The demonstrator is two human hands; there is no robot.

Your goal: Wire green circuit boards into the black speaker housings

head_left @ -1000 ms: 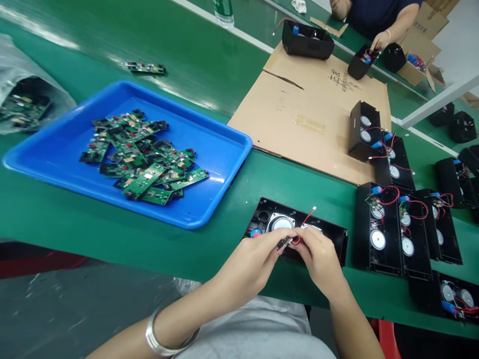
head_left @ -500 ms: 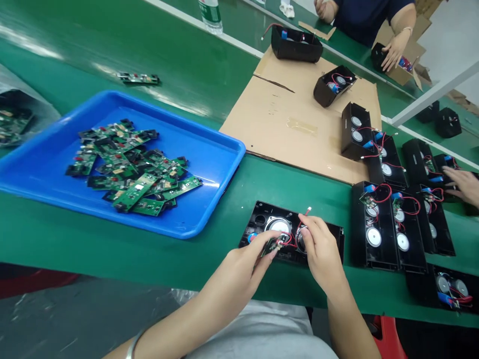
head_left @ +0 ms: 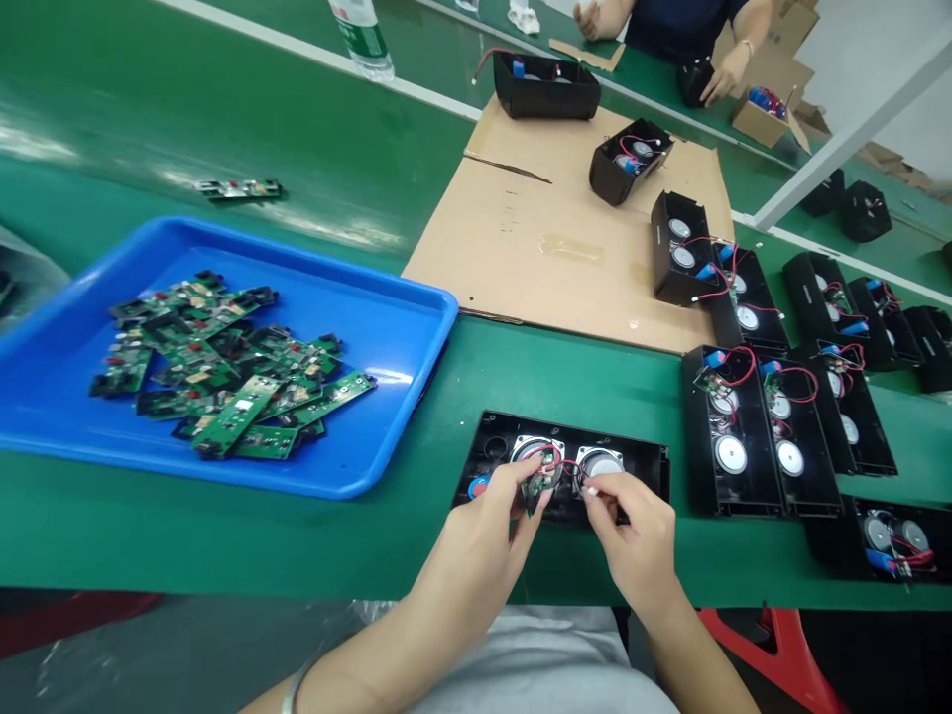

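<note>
A black speaker housing [head_left: 644, 466] lies open side up on the table in front of me. Two round speakers are set in it, the left speaker [head_left: 525, 448] partly covered and the right speaker [head_left: 601, 462] beside it. My left hand [head_left: 491, 511] pinches a small green circuit board [head_left: 545, 478] above the left speaker. A red wire [head_left: 566, 463] runs from the board towards the right. At the lower edge of the right speaker, my right hand [head_left: 631, 516] has thumb and fingers closed on a thin wire with a small white tip. A blue part [head_left: 478, 486] shows at the housing's left end.
At left stands a blue tray [head_left: 416, 397] with a heap of circuit boards [head_left: 238, 372]; a single board [head_left: 238, 188] lies behind it. Cardboard [head_left: 513, 238] bears several housings. More wired housings [head_left: 733, 486] crowd the right. A co-worker's hand [head_left: 729, 74] touches a black housing across the table.
My right hand has moved down from the housing's far edge to the right speaker's lower edge, fingers now pinched. The other hand reaching in at far right is gone. The view has shifted.
</note>
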